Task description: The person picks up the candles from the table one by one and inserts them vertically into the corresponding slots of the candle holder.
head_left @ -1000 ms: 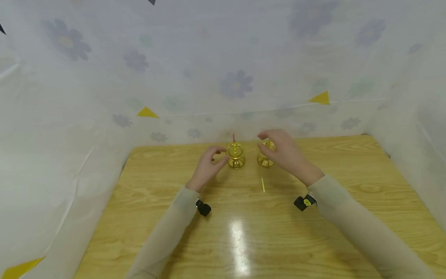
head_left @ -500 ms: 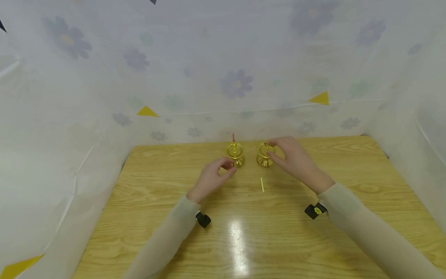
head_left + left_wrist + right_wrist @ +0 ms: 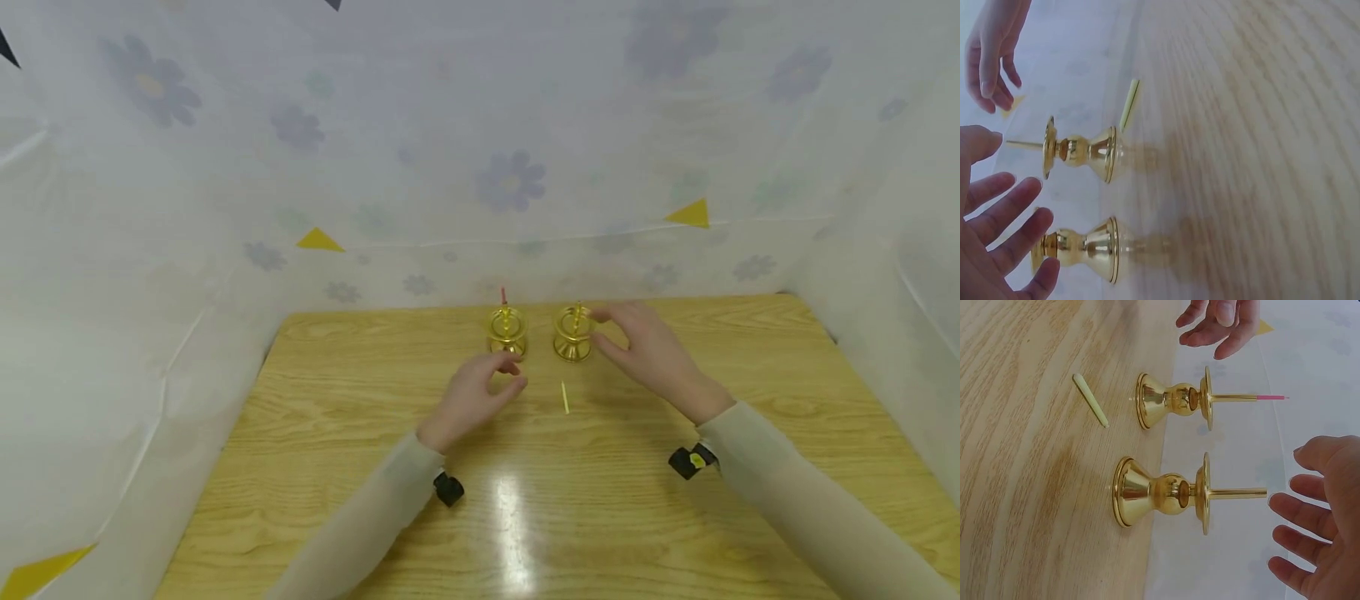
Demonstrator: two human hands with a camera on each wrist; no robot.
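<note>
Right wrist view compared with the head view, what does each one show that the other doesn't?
Only the right wrist view shows clearly the thin rods rising from both holders and the pink tip on the farther one. Only the head view shows the flowered sheet, both sleeves and the table edges. Both show the two brass candle holders standing side by side, the pale stick lying on the table, and both hands, left and right, holding nothing.

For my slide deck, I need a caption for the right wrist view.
Two brass candle holders stand on a wooden table, a loose pale stick beside them, both open hands nearby.
</note>
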